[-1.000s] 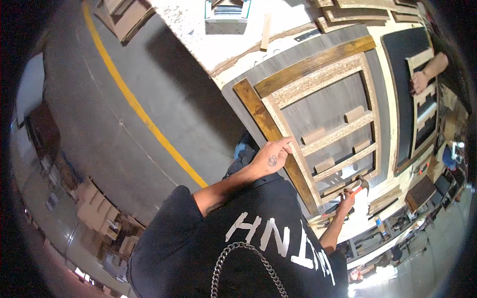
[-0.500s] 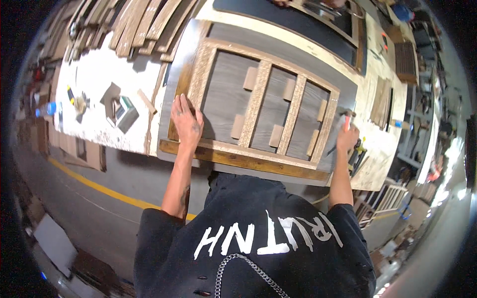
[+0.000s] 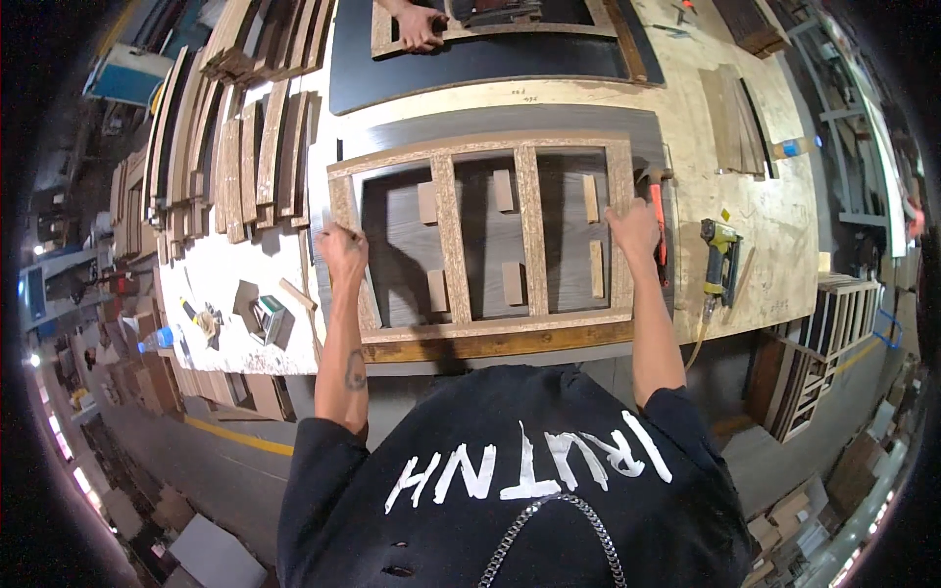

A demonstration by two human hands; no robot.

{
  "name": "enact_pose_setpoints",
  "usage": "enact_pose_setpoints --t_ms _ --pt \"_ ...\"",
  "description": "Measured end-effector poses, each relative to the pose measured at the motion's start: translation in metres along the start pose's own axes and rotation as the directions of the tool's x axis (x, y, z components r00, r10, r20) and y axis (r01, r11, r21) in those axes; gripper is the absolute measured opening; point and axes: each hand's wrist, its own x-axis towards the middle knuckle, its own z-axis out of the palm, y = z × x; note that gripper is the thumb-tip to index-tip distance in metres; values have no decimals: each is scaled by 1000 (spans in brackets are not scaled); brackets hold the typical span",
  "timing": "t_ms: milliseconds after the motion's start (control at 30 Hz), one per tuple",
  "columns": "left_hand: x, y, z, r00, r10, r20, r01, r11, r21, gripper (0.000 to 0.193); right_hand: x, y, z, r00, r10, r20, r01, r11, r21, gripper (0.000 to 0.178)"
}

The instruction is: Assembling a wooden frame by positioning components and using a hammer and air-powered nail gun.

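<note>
Between my hands is a wooden frame (image 3: 446, 227) with cross rails, above a grey wood-grain panel (image 3: 588, 122). Dark shadows inside its openings suggest it is raised off the panel, at least on the left. My left hand (image 3: 341, 247) is closed round its left rail, and my right hand (image 3: 634, 225) grips the right rail. Several small wooden blocks (image 3: 515, 283) show inside the openings. Just right of my right hand lies a hammer (image 3: 658, 220) with a red handle. A brown wooden strip (image 3: 510, 340) runs along the panel's near edge.
A nail gun (image 3: 720, 260) with a hose lies right on the workbench (image 3: 784, 230). Stacked wooden strips (image 3: 250, 162) fill the back left. Across the bench, another person's hand (image 3: 420, 27) rests on a second frame (image 3: 510, 39) over a black panel (image 3: 353, 69).
My right hand has let go of the hammer and taken the frame's right rail. My left hand has closed on the left rail, and the frame looks lifted. The view has turned.
</note>
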Motion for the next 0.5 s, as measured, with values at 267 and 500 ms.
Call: enact_pose_setpoints --t_ms 267,500 --pt "-23 10 -95 991 -54 -119 22 966 -256 44 -44 -27 -91 941 -13 -338 49 994 98 55" --pt "-26 20 -109 989 -134 -64 117 969 -216 53 -46 -32 -94 962 -26 -273 40 998 45 60"
